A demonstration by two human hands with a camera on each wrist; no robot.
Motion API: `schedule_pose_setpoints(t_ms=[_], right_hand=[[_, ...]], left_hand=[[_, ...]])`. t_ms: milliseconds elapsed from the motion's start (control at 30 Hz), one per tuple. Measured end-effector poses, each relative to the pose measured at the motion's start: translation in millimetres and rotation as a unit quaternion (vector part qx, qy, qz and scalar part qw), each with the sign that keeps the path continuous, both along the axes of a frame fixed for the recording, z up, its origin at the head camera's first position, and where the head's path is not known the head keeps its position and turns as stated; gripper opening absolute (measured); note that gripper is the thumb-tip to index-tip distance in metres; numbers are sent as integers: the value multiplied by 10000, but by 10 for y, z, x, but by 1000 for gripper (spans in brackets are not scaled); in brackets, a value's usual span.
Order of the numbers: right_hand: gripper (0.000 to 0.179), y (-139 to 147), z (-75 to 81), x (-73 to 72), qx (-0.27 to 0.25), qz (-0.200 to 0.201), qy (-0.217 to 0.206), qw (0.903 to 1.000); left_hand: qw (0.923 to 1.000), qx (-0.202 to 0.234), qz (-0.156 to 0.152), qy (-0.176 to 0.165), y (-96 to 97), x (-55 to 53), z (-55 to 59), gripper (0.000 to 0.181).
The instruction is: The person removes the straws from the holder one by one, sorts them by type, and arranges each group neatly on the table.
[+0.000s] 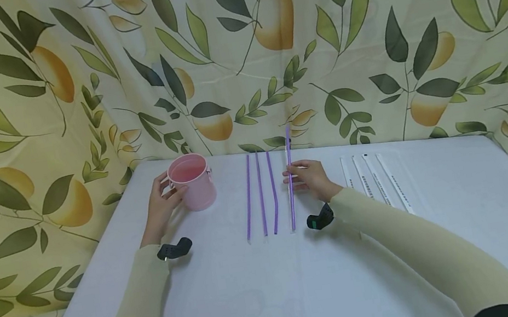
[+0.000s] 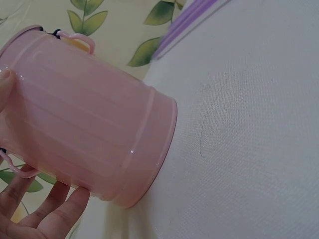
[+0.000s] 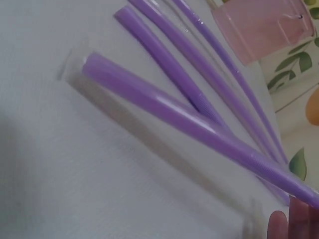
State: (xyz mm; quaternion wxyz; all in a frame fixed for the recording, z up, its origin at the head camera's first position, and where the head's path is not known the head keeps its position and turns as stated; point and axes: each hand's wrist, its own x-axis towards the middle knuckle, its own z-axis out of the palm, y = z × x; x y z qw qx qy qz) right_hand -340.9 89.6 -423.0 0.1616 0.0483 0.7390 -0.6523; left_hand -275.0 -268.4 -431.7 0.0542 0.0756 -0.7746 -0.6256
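A small pink bucket [image 1: 201,193] with little side handles stands on the left part of the table. My left hand [image 1: 159,205] grips it from the left side, thumb on the near wall and fingers round the back. In my right hand [image 1: 313,176], thumb and fingers pinch a purple drinking straw [image 1: 291,208] in a clear wrapper. Its upper end tilts up off the table, and the right wrist view shows its lower end [image 3: 99,69] close over the cloth. Three more purple straws [image 1: 262,201] lie side by side between the bucket and my right hand.
Right of my right hand lie several thin white paper-like strips [image 1: 377,178] with dark print. A white cloth [image 1: 235,294] covers the table. Behind it hangs a curtain [image 1: 242,83] with a leaf and fruit pattern.
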Motion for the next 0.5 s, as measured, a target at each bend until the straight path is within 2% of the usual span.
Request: schedule_pose_setpoints(t_ms=[500], right_hand=[[36,-51,-167,-148,566,-481,-176,9971]], left_hand=[[10000,-28,-20,11,0,4,-1,76]])
